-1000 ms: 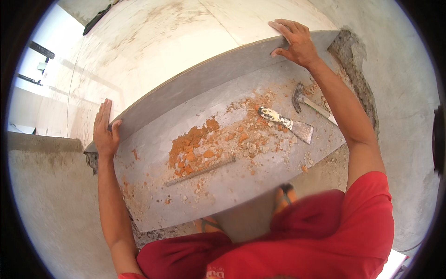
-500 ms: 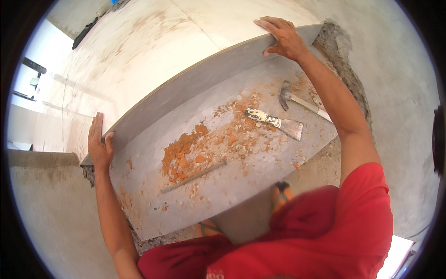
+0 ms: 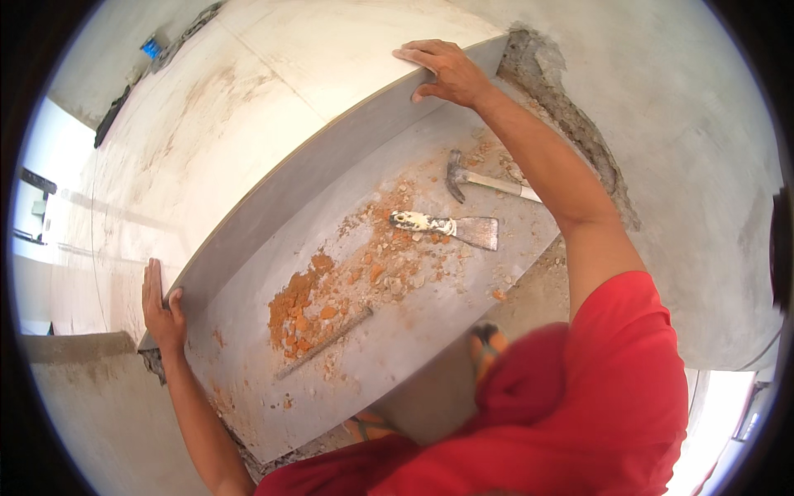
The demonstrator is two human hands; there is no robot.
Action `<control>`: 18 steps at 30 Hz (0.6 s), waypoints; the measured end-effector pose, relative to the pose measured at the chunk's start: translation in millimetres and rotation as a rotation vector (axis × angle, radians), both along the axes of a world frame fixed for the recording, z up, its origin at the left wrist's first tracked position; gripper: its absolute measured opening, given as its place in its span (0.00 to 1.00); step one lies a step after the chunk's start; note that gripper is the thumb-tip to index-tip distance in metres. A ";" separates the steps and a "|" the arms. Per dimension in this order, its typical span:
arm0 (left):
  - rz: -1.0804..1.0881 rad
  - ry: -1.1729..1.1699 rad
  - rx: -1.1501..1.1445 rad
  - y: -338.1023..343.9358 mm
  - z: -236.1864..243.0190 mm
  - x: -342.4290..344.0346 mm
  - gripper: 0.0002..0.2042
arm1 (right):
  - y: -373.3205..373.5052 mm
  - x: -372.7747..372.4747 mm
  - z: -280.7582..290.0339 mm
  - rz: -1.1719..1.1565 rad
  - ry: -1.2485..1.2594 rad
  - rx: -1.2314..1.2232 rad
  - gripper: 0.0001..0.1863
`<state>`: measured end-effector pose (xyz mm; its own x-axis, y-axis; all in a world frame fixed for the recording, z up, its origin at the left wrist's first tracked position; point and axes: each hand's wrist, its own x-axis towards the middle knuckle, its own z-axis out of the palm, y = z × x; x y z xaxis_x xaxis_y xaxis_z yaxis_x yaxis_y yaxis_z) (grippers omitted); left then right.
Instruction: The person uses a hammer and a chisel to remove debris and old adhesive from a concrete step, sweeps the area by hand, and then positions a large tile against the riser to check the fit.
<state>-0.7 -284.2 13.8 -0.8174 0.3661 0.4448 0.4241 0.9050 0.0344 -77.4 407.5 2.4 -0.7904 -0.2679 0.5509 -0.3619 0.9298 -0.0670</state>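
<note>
A long grey tile [image 3: 273, 197] stands on edge along the step, its top edge level with the cream upper slab [image 3: 273, 99]. At its left end my left hand [image 3: 167, 318] grips that edge, fingers stretched over the top and thumb on the front face. Near the far right end my right hand [image 3: 449, 73] holds the same edge, with the thumb in front and the fingers on top. Below the upright tile lies a grey tread [image 3: 413, 343], strewn with orange and grey rubble [image 3: 306, 302].
A claw hammer [image 3: 456, 175], a paint-stained putty knife [image 3: 475, 231] and a rough rod [image 3: 325, 344] lie on the tread. Broken mortar [image 3: 571, 124] lines the right wall [image 3: 686, 165]. A blue object [image 3: 150, 47] is at the far upper left. My sandalled feet stand below the tread.
The view has shifted, so the step appears further left and more tilted. Both hands stay on the tile's top edge; the tools and rubble lie as before.
</note>
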 end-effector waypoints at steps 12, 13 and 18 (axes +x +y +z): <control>-0.032 -0.011 0.022 4.6 3.0 1.0 0.29 | 27.4 -3.1 7.5 -0.003 -0.017 -0.078 0.37; -0.026 -0.019 0.021 4.1 2.7 1.6 0.29 | 28.0 -2.5 9.7 0.014 -0.024 -0.099 0.37; -0.024 -0.027 0.006 2.5 3.2 -1.3 0.29 | 54.1 -15.8 14.1 0.022 -0.046 -0.080 0.34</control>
